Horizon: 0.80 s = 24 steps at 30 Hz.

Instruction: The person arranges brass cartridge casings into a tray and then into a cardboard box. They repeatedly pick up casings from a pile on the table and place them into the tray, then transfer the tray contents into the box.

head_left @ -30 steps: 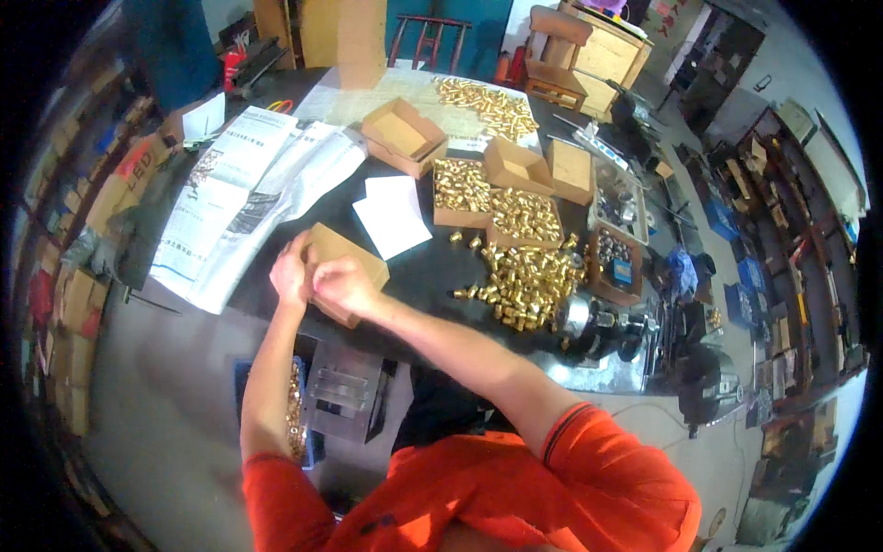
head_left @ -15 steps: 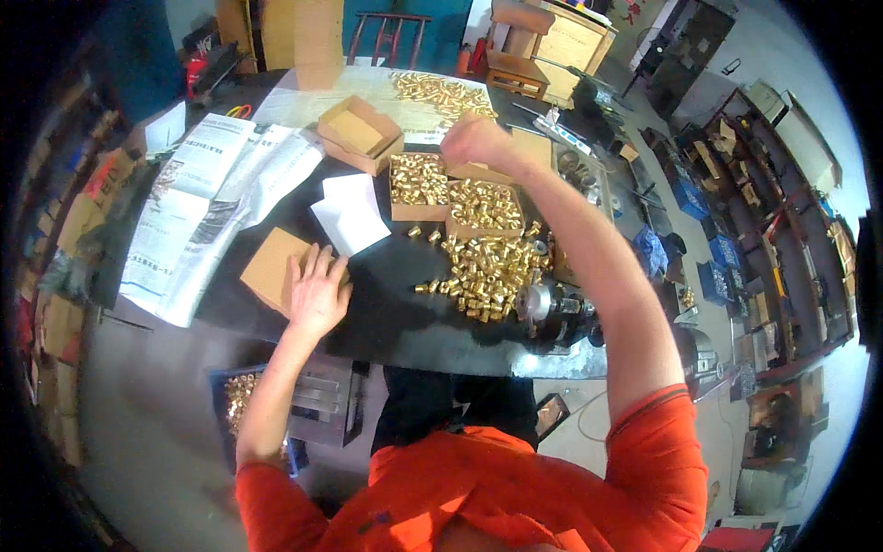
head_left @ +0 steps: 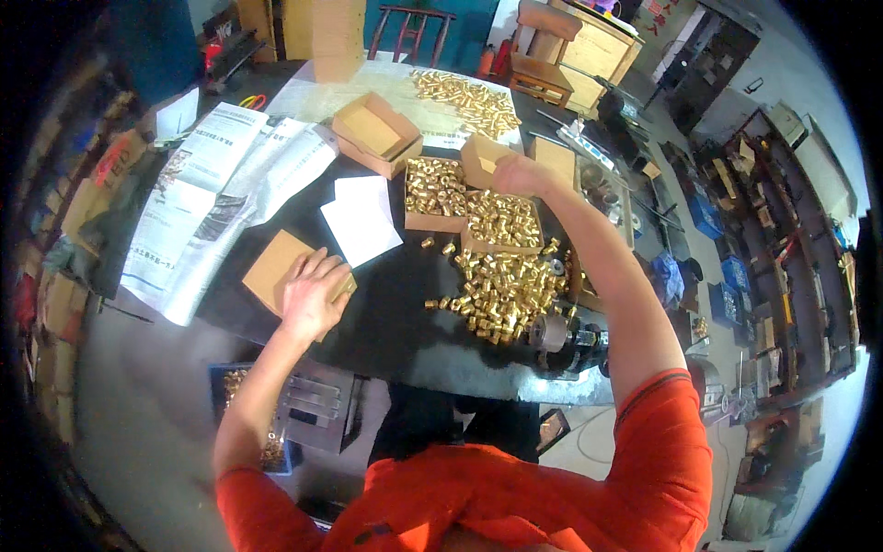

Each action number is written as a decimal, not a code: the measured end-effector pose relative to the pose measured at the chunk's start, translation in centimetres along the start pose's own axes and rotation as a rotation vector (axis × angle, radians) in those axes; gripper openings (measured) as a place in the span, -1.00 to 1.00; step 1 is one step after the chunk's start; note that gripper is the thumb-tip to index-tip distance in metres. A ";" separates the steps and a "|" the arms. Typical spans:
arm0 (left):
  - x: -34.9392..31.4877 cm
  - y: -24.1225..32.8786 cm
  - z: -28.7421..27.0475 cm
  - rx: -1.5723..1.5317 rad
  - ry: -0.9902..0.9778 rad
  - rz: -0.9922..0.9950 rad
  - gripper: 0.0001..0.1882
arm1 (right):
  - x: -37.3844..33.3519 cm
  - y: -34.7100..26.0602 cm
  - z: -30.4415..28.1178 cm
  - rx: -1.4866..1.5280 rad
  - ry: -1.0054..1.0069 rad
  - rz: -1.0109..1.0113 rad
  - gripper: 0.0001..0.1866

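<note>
My left hand (head_left: 313, 294) lies flat, fingers spread, on a closed brown cardboard box (head_left: 276, 267) near the front edge of the dark table (head_left: 405, 313). My right hand (head_left: 515, 173) reaches far across and grips the flap of an open cardboard box (head_left: 486, 156) beyond two open boxes full of brass fittings (head_left: 434, 189) (head_left: 504, 221). A loose heap of brass fittings (head_left: 501, 294) lies in front of those boxes, under my right forearm.
White paper sheets (head_left: 361, 221) lie beside the closed box. Spread newspapers (head_left: 216, 198) cover the left of the table. An empty open box (head_left: 375, 133) and another heap of brass parts (head_left: 464, 97) sit farther back. A metal machine part (head_left: 552, 333) stands at the table's front right.
Both hands were together on the closed box a second ago. My right hand has since left it and stretched to the far open box; my left hand stays pressed on the closed box.
</note>
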<state>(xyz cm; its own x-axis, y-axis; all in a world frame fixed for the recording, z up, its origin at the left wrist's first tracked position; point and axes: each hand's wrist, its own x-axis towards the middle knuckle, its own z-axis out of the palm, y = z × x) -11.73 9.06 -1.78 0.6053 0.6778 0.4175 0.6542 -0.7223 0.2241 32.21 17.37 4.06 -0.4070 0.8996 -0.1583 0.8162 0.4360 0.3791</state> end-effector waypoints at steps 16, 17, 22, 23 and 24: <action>1.4 -7.1 -1.5 0.103 -0.150 0.187 -0.52 | -7.7 -0.2 -10.3 0.462 0.487 0.207 -0.52; 1.2 -7.8 -2.4 0.096 -0.188 0.188 -0.52 | -8.7 -2.7 -14.5 0.298 0.571 0.195 -0.49; -0.2 -11.1 -3.9 0.210 -0.157 0.301 -0.47 | -12.6 -11.5 -20.9 0.534 0.842 -0.096 -0.41; -0.4 -11.0 -3.5 0.208 -0.138 0.295 -0.46 | -13.6 -14.4 -20.8 0.496 0.928 -0.173 -0.37; -0.8 -11.1 -3.4 0.218 -0.131 0.276 -0.45 | -14.5 -17.8 -20.9 0.523 0.825 -0.198 -0.33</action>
<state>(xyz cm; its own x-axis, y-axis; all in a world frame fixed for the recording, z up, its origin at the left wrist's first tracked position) -20.96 16.06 -1.60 0.8159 0.4837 0.3169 0.5310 -0.8436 -0.0795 15.02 -3.96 18.63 -0.5510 0.5972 0.5829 0.7002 0.7109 -0.0665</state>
